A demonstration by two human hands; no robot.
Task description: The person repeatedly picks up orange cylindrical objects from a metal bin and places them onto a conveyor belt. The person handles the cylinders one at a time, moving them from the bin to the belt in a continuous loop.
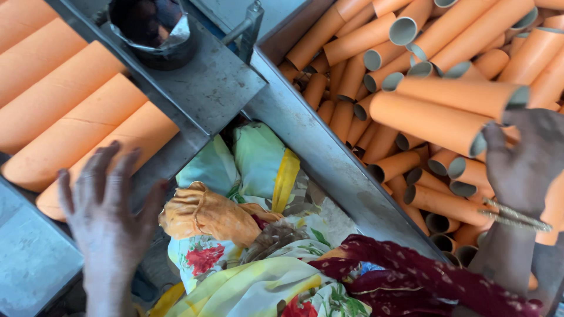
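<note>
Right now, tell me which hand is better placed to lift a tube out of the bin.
Right. The right hand already rests on the orange tubes piled in the bin, fingers at a tube's open end. The left hand lies across the metal ledge, by the flat row of tubes.

matt orange cardboard tubes (437, 120), dull scuffed metal bench (217, 82)

Grey metal bench (220, 82) carries a dark foil-lined pot (154, 29). Orange cardboard tubes (64, 111) lie side by side on its left tray. Bin (329, 155) at right holds loose orange tubes (435, 120), piled.
</note>
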